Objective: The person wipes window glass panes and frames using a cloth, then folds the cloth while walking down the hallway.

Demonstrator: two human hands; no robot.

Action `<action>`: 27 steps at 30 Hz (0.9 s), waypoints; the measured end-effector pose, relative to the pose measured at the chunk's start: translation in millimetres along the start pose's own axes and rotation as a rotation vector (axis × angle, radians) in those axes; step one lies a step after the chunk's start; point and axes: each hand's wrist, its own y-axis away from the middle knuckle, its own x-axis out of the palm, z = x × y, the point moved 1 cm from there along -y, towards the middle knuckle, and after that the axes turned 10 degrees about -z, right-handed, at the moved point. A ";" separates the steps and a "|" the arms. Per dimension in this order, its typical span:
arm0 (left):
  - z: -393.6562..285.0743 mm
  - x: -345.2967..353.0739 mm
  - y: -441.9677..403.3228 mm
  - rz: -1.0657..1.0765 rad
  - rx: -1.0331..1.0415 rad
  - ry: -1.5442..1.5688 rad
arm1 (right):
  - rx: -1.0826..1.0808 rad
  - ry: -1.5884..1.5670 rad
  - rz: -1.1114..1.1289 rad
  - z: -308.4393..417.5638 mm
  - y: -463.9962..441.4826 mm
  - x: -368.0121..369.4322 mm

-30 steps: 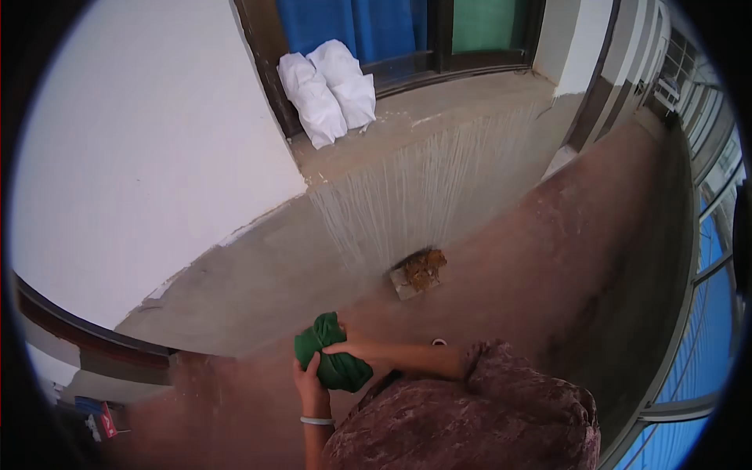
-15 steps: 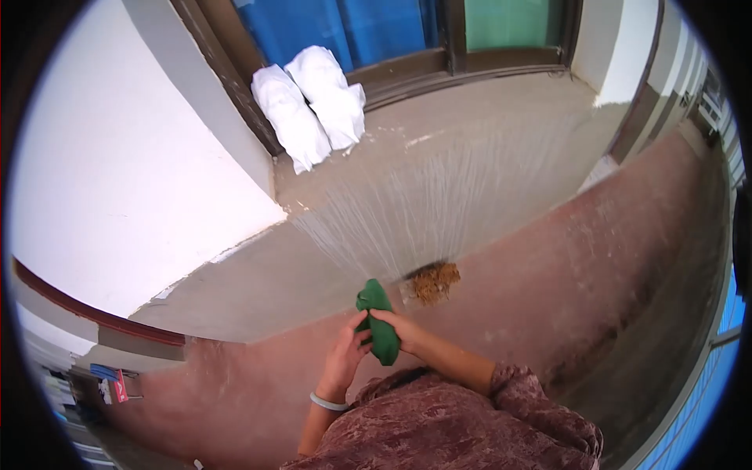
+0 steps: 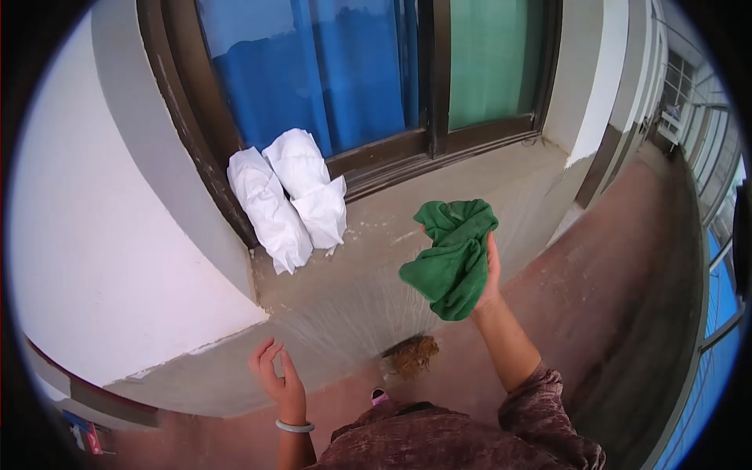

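while the right hand [image 3: 491, 283] cups a crumpled green fabric cloth [image 3: 458, 258], picked up but not spread flat, the left hand [image 3: 280, 377]'s empty, fingers kinda loosely curled.

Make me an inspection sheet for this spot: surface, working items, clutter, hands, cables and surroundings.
Surface: grey window sill, scattered with pale specks near its left end.
Job's things: green cloth, bunched and creased.
Clutter: two white bundles side by side on the sill; brown clump on the floor below.
Left hand: empty, fingers loosely bent.
Right hand: holding the cloth, mostly hidden behind it.
Cables: nothing seen for certain.
Surroundings: window with blue and green panels, reddish floor, railing at right.
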 end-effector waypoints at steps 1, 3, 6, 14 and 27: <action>6.1 6.0 -13.6 -0.010 0.007 0.034 | -0.021 0.043 -0.016 7.8 -12.9 12.1; 18.8 15.7 -37.9 -0.146 0.222 -0.147 | -0.053 0.146 -0.049 21.8 -41.3 26.4; 28.1 22.4 -75.6 -0.263 0.342 -0.230 | -0.082 0.323 -0.135 36.6 -77.2 61.3; 56.9 34.3 -139.6 -0.431 0.451 -0.331 | -0.401 0.631 -0.194 91.7 -186.4 189.1; 34.9 67.9 -166.3 -0.692 0.499 -0.568 | -1.837 1.160 -0.344 185.5 -419.9 366.3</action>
